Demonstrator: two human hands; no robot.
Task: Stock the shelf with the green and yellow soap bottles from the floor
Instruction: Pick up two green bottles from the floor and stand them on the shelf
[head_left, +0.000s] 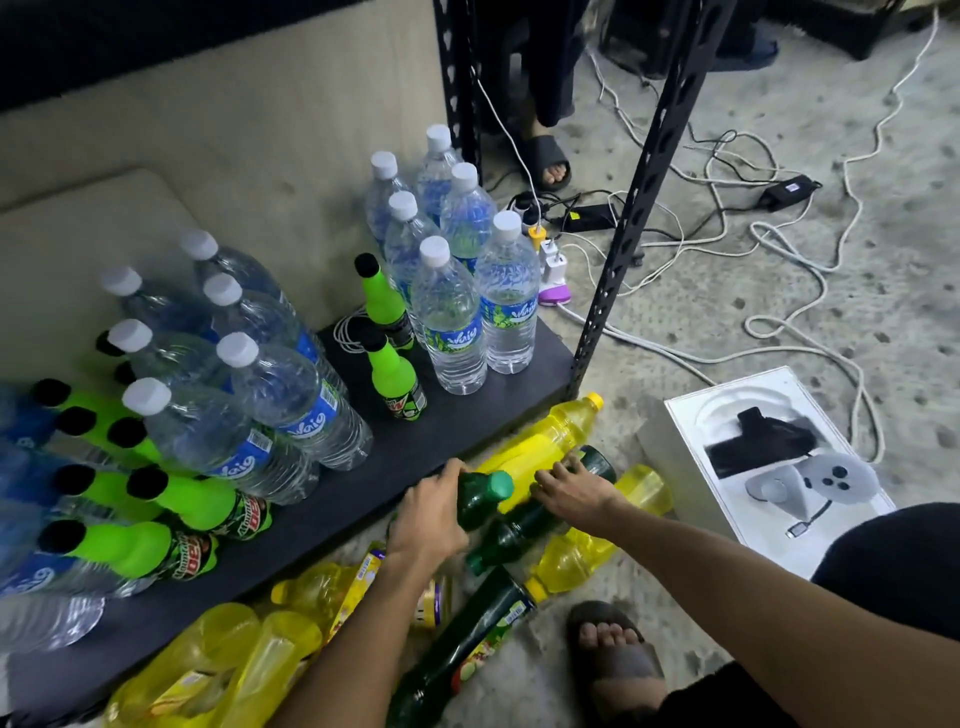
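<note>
Soap bottles lie in a heap on the floor (909, 249), right beside the low shelf (467, 421): yellow bottles (550, 441) and dark green ones. The left hand (431, 514) grips one green bottle (480, 501) by its neck. The right hand (566, 493) curls over a second green bottle (519, 525). Water bottles (452, 322) and bright soda bottles (395, 374) crowd the shelf. A white box (685, 415) and cables (779, 244) lie nearby.

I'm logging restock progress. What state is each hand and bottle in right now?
left hand: grips the held green bottle near its neck.
held green bottle: capped, not yet on the shelf.
right hand: rests on the second green bottle; grip unclear.
second green bottle: lying on the floor.
yellow bottle: capped, lying on the floor by the shelf.
water bottles: capped, upright on the shelf.
</note>
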